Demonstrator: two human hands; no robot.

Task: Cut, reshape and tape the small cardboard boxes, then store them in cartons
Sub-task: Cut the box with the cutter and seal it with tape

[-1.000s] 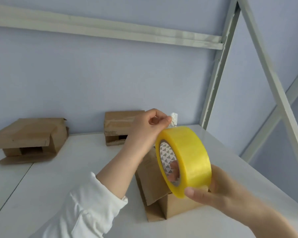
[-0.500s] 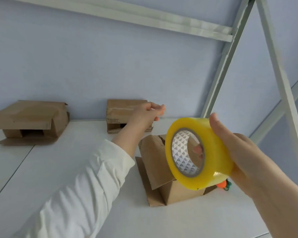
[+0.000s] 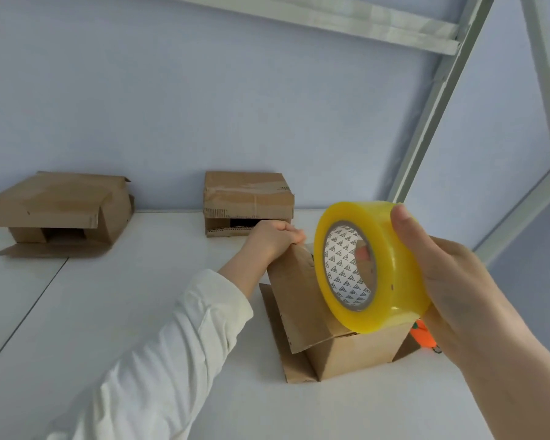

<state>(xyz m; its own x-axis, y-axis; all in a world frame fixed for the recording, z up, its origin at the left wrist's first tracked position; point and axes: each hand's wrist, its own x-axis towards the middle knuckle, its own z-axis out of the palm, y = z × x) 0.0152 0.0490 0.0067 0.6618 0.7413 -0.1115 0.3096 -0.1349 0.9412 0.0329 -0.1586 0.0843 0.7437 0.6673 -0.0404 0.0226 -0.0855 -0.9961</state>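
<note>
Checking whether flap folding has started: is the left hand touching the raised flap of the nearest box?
Touching. The head view shows the left hand curled over the top edge of the raised flap, with no gap.

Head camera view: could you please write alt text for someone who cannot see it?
A person's right hand holds a yellow tape roll over a small cardboard box on a white table, while the left hand grips the box's raised flap. Two more cardboard boxes sit at the back by the wall.
</note>
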